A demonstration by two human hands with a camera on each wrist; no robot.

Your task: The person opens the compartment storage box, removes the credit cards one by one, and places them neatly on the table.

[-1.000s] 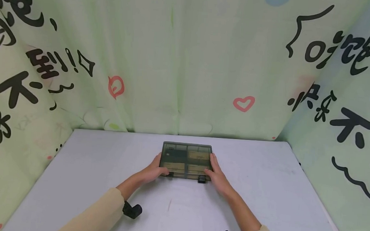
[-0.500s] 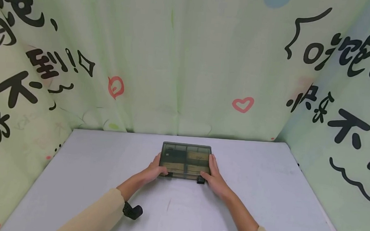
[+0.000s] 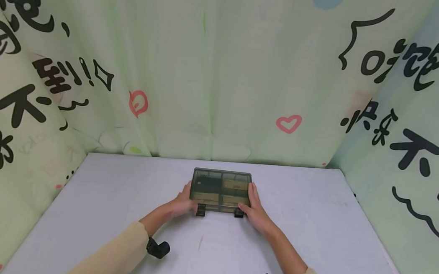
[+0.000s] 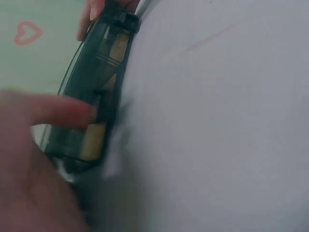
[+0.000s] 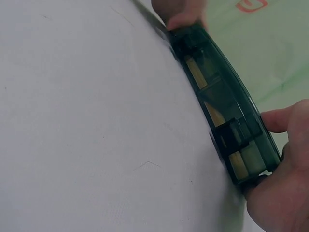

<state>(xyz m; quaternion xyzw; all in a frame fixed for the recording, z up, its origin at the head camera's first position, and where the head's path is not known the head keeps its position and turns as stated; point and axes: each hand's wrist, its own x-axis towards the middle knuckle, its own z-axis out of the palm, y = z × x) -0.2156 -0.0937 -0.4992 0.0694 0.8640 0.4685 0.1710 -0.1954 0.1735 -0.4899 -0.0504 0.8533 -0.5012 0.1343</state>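
Note:
A smoky see-through compartment box point(image 3: 221, 188) lies flat with its lid down in the middle of the grey table point(image 3: 312, 226). My left hand point(image 3: 183, 202) holds its left front corner, and the thumb point(image 4: 63, 111) lies along the front edge by the left latch point(image 3: 200, 210), which sticks out. My right hand point(image 3: 253, 207) grips the right front corner, thumb point(image 5: 280, 121) on the lid beside the right latch point(image 5: 236, 134). Tan contents show through the box's front point(image 5: 215, 94), and its long edge runs up the left wrist view point(image 4: 99, 67).
Pale green printed curtains point(image 3: 215, 78) close off the table at the back and both sides. Black wrist cameras point(image 3: 157, 248) sit on both beige sleeves. Bare table surface surrounds the box.
The left front latch now stands out from the box's edge, where it lay closer in before. Both hands stay at the front corners; the box has not shifted.

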